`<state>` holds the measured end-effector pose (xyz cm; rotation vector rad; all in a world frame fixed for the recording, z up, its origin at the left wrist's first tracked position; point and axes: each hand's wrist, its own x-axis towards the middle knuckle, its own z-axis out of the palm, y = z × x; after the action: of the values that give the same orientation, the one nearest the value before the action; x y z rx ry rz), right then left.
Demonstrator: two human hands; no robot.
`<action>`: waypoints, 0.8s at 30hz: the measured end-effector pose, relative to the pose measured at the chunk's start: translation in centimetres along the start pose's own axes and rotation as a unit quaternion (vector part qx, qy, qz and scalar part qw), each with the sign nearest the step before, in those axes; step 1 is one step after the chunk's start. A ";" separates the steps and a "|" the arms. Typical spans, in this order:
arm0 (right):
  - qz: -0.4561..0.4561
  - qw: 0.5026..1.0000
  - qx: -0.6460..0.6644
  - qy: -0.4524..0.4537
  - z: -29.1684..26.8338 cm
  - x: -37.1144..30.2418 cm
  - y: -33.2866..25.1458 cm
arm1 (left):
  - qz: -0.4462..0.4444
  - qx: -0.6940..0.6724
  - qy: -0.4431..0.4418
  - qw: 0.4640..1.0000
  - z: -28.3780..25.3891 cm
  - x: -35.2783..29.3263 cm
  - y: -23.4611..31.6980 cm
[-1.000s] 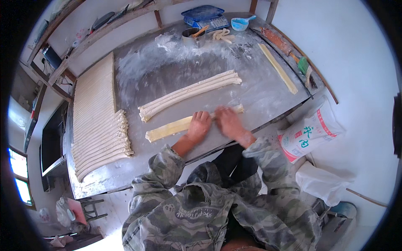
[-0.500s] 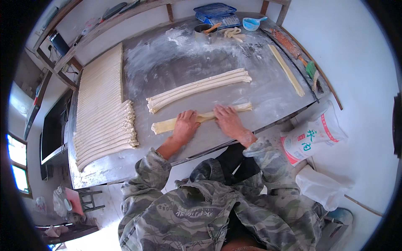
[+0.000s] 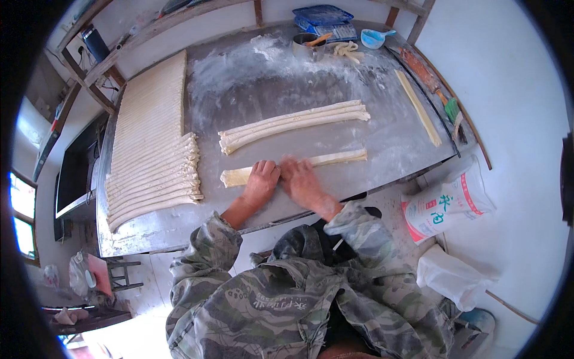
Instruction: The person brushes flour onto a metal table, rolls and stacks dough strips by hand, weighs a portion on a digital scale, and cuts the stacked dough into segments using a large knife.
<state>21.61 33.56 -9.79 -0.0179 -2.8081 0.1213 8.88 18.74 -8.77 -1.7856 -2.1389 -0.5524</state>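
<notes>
A long pale dough strip (image 3: pixel 335 158) lies across the near part of the floured metal table (image 3: pixel 269 90). My left hand (image 3: pixel 260 181) and my right hand (image 3: pixel 301 180) press flat on its middle, side by side, fingers spread over the dough. Just beyond them lie three rolled dough ropes (image 3: pixel 293 122) bunched together. A large batch of several finished ropes (image 3: pixel 152 158) is laid in rows at the table's left.
A single dough stick (image 3: pixel 418 107) lies at the right of the table. At the far edge stand a metal cup (image 3: pixel 306 45), a blue tray (image 3: pixel 323 15) and a blue scoop (image 3: pixel 373 39). A flour bag (image 3: pixel 445 203) and white sacks (image 3: pixel 454 275) sit on the floor at right.
Both hands have slid together toward the middle of the strip. The view has tilted a little, so the table sits lower in the picture.
</notes>
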 end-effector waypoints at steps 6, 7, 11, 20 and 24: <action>0.011 0.999 0.048 0.001 -1.4 0.4 1.2 | -0.084 -0.059 0.038 0.994 -3.0 -2.9 -2.1; 0.022 0.999 0.037 -0.003 -1.3 0.3 0.9 | -0.091 -0.061 0.010 0.994 -3.8 -2.8 -1.6; -0.019 0.998 0.061 -0.001 0.5 2.1 -4.4 | -0.056 -0.027 -0.017 0.998 -3.0 -3.2 -2.3; -0.053 0.996 0.078 -0.001 0.2 3.2 -5.5 | -0.075 0.004 0.003 0.997 -4.2 -5.4 -2.7; -0.078 0.994 0.076 -0.005 -0.1 2.7 -3.2 | -0.123 -0.036 0.038 0.991 -6.4 -6.3 -2.6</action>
<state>19.07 30.45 -8.55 0.2391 -2.7896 0.2977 7.33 9.82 -6.30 -1.5174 -2.3277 -0.7519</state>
